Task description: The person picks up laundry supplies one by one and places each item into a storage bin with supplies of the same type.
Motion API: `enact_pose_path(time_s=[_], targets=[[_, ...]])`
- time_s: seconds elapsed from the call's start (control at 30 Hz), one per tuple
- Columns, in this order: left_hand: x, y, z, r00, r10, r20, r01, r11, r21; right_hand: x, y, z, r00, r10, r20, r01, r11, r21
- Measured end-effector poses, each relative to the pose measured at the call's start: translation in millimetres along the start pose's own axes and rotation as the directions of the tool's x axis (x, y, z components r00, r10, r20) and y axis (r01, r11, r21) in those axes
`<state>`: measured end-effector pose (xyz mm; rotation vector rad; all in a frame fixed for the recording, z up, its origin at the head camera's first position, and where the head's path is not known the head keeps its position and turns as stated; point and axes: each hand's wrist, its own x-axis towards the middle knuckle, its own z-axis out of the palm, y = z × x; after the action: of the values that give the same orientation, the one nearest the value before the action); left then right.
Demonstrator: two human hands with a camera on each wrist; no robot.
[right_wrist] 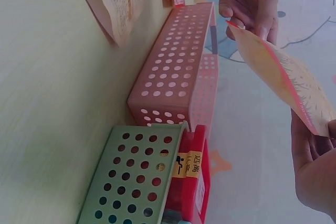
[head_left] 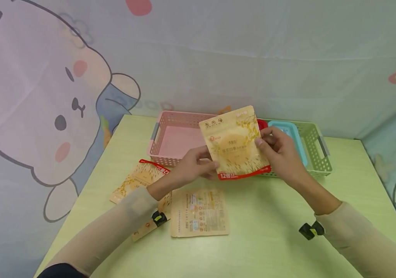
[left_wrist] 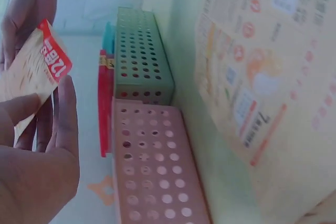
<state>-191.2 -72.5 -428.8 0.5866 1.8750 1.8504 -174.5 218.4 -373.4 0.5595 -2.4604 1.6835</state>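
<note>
Pinched by the left hand (head_left: 192,166) at eight o'clock and the right hand (head_left: 283,156) at three, the raised packet (head_left: 234,143) leans toward eleven, with the pink basket (head_left: 176,141) at nine, nearer the left hand.

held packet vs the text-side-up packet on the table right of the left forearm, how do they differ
The held packet is raised between the left hand and right hand; the text-side-up packet lies on the table.
The held packet shows grain artwork and a red strip; the text-side-up packet shows small print, no red strip visible.
Both are beige.
</note>
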Motion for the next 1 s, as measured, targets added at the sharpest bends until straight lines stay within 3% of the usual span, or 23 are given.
enact_pose_path(time_s=[0.3, 0.5, 0.67, 1.0], targets=[[-0.2, 22.3, -1.4, 0.991, 0.072, -0.111, -0.061, 0.994, 0.092, 8.1, -7.7, -1.5, 0.996, 0.027, -0.088, -0.028, 0.999, -0.015], [2.8, 38.2, -11.3, 0.97, 0.143, -0.199, -0.112, 0.98, 0.162, 19.8, -10.2, 2.3, 0.989, 0.026, -0.146, -0.021, 0.999, 0.035], [5.4, 46.0, -17.4, 0.952, 0.147, -0.268, -0.099, 0.978, 0.183, 26.5, -8.9, 6.1, 0.988, 0.056, -0.146, -0.043, 0.995, 0.088], [8.9, 52.4, -22.2, 0.938, 0.153, -0.31, -0.094, 0.976, 0.197, 39.3, -9.6, 11.4, 0.974, 0.142, -0.177, -0.133, 0.989, 0.059]])
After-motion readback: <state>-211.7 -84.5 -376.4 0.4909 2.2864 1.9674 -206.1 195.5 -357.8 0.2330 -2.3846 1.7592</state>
